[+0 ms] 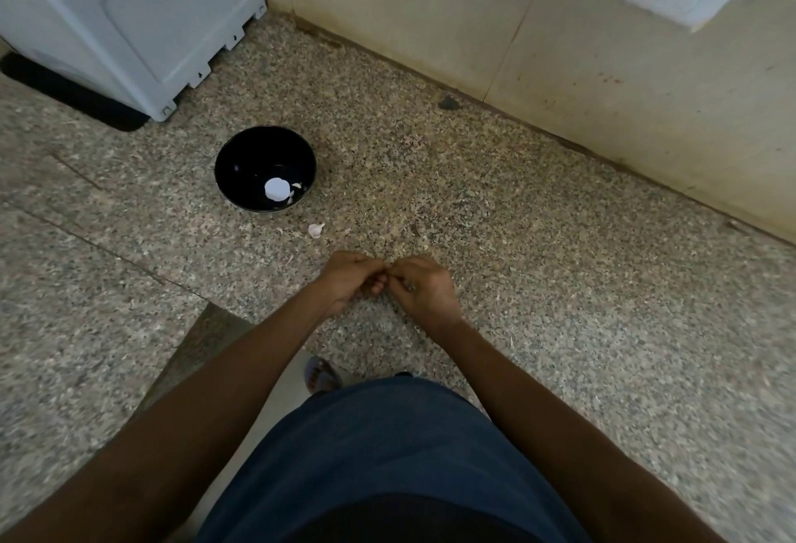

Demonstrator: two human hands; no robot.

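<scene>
The left hand point(344, 280) and right hand point(424, 286) meet near the front edge of the bench point(560, 284), both pinching a small clove, mostly hidden, probably to peel it. Behind them the black bowl point(241, 159) holds white peeled pieces point(275, 189); a loose clove point(316, 230) lies just beside it.
</scene>
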